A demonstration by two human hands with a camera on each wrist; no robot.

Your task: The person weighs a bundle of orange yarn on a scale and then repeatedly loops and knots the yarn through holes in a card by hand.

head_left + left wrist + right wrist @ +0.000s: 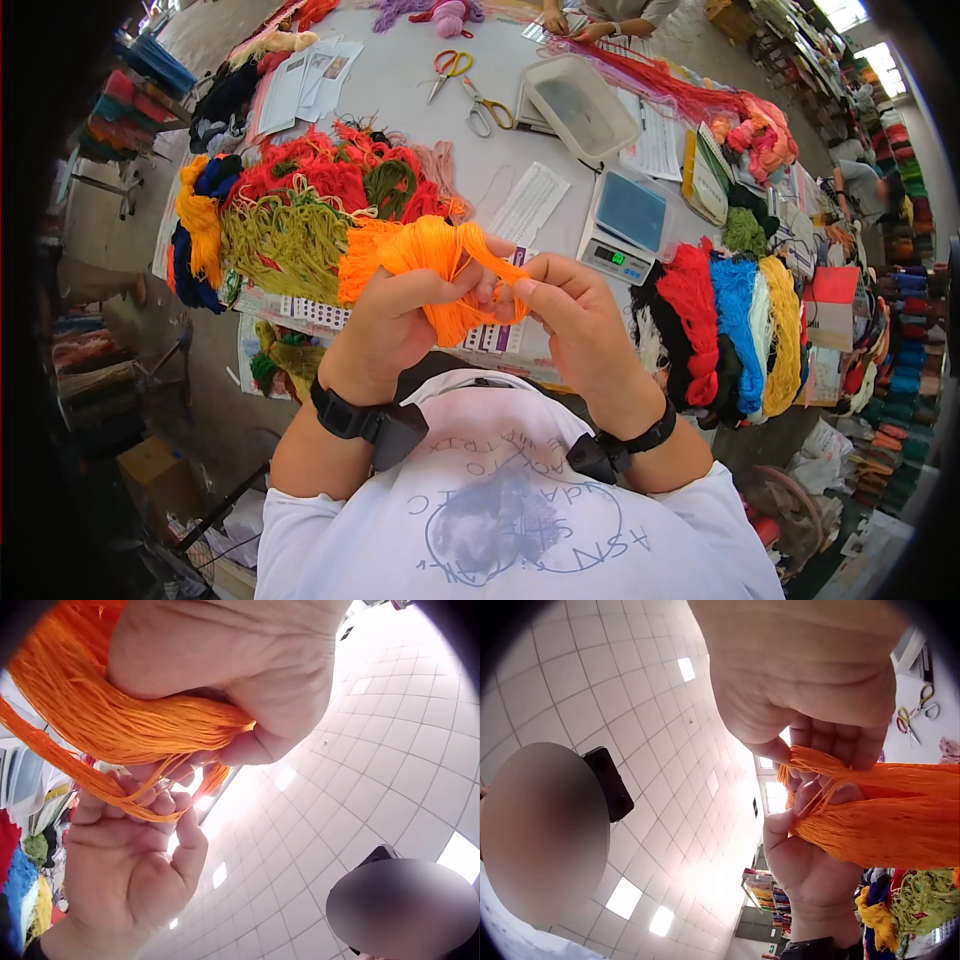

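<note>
At left, a pile of green yarn (285,245) lies on the table (400,95); the orange hank (425,255) overlaps its edge in the head view. The left hand (390,325) grips the hank, thumb over its gathered end. The right hand (580,310) (fingers bent) pinches a looped orange strand. Farther right, apart from that hand, sits a digital scale (628,222). The left wrist view shows thin threads crossing between both hands, largely hidden from above.
</note>
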